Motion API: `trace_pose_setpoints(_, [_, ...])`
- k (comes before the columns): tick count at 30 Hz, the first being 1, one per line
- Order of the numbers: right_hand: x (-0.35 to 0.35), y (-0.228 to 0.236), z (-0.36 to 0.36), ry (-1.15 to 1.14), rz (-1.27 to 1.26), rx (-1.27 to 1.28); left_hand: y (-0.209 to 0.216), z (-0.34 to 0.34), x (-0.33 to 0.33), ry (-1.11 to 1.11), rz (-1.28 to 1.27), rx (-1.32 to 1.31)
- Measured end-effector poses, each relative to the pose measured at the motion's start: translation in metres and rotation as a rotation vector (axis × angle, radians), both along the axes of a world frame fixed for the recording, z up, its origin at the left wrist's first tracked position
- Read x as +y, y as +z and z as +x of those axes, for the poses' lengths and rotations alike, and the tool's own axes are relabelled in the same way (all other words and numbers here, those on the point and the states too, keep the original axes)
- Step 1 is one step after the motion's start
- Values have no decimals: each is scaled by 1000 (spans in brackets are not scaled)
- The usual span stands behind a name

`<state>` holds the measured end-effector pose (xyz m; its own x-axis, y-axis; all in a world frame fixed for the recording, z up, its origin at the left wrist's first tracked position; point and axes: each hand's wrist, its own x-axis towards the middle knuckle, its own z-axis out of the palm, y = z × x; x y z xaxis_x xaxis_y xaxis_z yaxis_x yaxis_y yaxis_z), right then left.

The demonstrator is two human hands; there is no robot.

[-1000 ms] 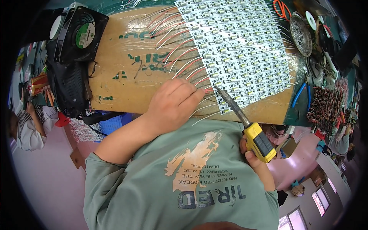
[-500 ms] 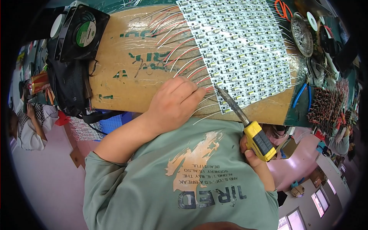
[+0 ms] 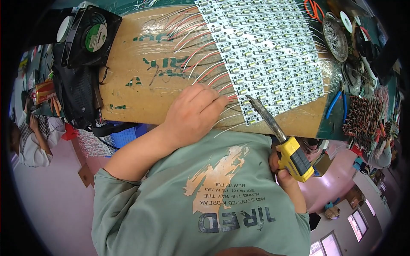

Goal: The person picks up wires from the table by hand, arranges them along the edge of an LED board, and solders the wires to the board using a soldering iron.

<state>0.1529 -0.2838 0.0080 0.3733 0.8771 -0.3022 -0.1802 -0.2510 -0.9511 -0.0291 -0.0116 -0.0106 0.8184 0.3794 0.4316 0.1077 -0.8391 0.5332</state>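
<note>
While the right hand grips a yellow-and-black soldering iron, the left hand pinches thin red wire beside the white circuit-board panel at its right, green lettering marking the brown board beyond.

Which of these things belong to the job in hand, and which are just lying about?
In use:
- soldering iron, in the right hand
- white circuit boards, under its tip
- red and white wires, by the left hand
- cardboard, under the boards

Apparently lying about:
- black fan
- blue-handled tool
- round dish
</note>
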Motion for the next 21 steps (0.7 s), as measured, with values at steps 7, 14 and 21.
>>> trace_pose_setpoints(7, [-8, 4, 1, -8, 10, 46, 4, 1, -1, 32, -11, -14])
trace_pose_setpoints(14, [-30, -3, 7, 142, -56, -93, 8, -3, -10, -42, -33, -46])
trace_pose_setpoints(21, [-21, -5, 0, 106, 2, -147, 5, -3, -12, -27, -50, -30])
